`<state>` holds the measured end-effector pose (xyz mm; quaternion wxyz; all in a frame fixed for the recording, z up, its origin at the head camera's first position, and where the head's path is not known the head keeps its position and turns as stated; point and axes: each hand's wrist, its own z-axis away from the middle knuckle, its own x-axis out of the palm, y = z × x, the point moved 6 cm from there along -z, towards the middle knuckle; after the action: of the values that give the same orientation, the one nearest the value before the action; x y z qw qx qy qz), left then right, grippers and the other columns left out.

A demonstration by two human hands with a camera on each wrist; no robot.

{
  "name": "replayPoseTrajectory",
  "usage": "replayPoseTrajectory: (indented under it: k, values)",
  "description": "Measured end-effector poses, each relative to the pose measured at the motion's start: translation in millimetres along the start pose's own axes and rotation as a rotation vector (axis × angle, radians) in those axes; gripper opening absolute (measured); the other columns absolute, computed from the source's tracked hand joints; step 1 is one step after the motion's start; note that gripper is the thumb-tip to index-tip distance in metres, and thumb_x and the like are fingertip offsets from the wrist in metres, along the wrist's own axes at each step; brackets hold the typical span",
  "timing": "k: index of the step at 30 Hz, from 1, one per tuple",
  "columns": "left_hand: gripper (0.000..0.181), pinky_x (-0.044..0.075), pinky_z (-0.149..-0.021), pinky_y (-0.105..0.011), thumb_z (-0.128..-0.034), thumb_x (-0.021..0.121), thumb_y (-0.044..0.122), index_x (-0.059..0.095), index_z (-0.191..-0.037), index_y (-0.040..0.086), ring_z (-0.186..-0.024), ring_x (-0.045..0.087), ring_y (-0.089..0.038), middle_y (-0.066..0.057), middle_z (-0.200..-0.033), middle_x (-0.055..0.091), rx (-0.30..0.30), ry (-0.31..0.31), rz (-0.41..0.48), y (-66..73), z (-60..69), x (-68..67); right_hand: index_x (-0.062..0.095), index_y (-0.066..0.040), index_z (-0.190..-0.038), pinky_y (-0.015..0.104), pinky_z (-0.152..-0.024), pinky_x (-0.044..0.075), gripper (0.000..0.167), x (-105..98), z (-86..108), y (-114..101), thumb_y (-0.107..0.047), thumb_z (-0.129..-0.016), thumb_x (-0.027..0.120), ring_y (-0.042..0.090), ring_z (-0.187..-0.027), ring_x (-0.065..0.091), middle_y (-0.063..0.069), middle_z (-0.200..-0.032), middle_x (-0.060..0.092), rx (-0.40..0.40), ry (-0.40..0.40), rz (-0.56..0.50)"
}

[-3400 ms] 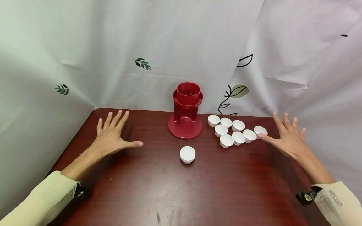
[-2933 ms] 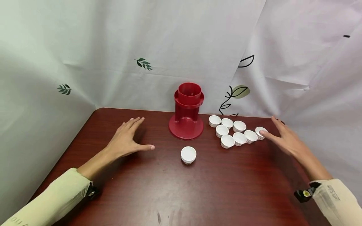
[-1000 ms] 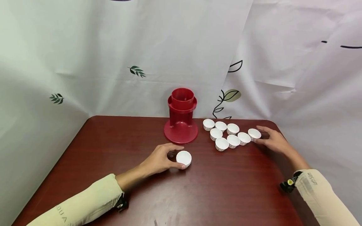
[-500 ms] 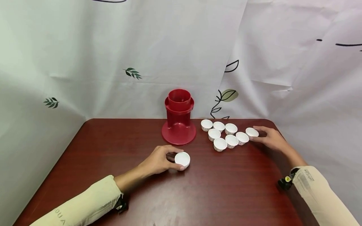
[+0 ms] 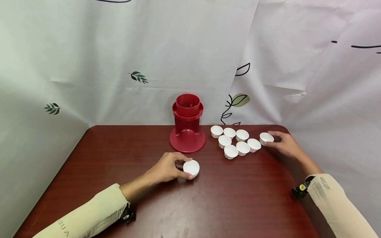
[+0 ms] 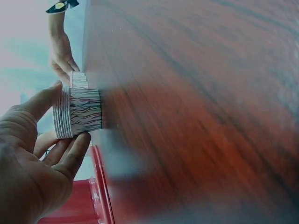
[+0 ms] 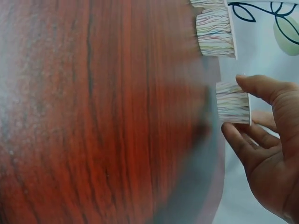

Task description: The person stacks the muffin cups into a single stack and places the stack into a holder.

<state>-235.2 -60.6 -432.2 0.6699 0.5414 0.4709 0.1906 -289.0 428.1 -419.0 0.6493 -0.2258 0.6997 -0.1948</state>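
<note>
My left hand point(image 5: 168, 168) holds a nested stack of small white paper cups point(image 5: 191, 168) near the middle of the table, thumb in front and fingers behind. In the left wrist view several rims show on the stack point(image 6: 79, 112), and thin wavy lines pattern its side. At the right, my right hand point(image 5: 284, 144) pinches a single paper cup point(image 5: 266, 138) of the same kind between thumb and fingers. The right wrist view shows that cup point(image 7: 232, 103) from the side, a small gap away from its neighbour.
Several more paper cups point(image 5: 231, 151) stand mouth up in a loose cluster left of my right hand. A red plastic stand point(image 5: 187, 138) with a round base and a ring-topped tube stands behind the stack. A white curtain point(image 5: 148, 49) hangs behind the brown table point(image 5: 119, 148).
Both hands came in from wide apart: the left took hold of the stack, the right of the end cup. That cup has just shifted slightly right, away from the cluster.
</note>
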Motion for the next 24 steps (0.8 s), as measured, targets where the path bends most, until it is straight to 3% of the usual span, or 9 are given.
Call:
replayPoseTrajectory:
  k: [3, 6, 16, 24]
  values:
    - [0.055, 0.071, -0.091, -0.032, -0.0794, 0.105, 0.012, 0.082, -0.128, 0.0, -0.1, 0.087, -0.022, -0.016, -0.128, 0.083, -0.003, 0.004, -0.01, 0.2, 0.4, -0.7, 0.067, 0.008, -0.149, 0.003, -0.084, 0.044, 0.07, -3, -0.8, 0, -0.033, -0.097, 0.09, -0.007, -0.102, 0.065, 0.033, -0.141, 0.074, 0.016, 0.027, -0.035]
    - [0.055, 0.071, -0.09, -0.03, -0.0789, 0.105, 0.013, 0.082, -0.128, 0.0, -0.099, 0.087, -0.02, -0.015, -0.126, 0.084, -0.004, 0.01, -0.021, -0.3, 0.0, -0.8, 0.065, 0.012, -0.148, 0.002, -0.08, 0.046, 0.071, -6, -1.5, -1, -0.03, -0.097, 0.09, -0.02, -0.094, 0.057, 0.037, -0.139, 0.073, 0.025, 0.033, -0.07]
    - [0.057, 0.07, -0.086, -0.026, -0.0745, 0.108, 0.018, 0.085, -0.126, 0.007, -0.094, 0.086, -0.014, -0.006, -0.114, 0.087, -0.028, 0.032, -0.054, 0.2, -0.3, -1.7, 0.063, 0.011, -0.151, 0.003, -0.078, 0.052, 0.072, -16, -3.9, -15, -0.029, -0.097, 0.09, -0.025, -0.092, 0.057, 0.037, -0.143, 0.071, 0.02, 0.035, -0.138]
    - [0.058, 0.069, -0.084, -0.022, -0.0731, 0.108, 0.016, 0.085, -0.125, 0.007, -0.094, 0.086, -0.016, -0.005, -0.112, 0.087, -0.042, 0.023, -0.008, -0.8, -0.9, -0.8, 0.069, 0.0, -0.151, 0.003, -0.081, 0.054, 0.067, -25, -3.7, -39, -0.034, -0.097, 0.091, -0.027, -0.094, 0.06, 0.028, -0.146, 0.073, 0.013, 0.045, -0.15]
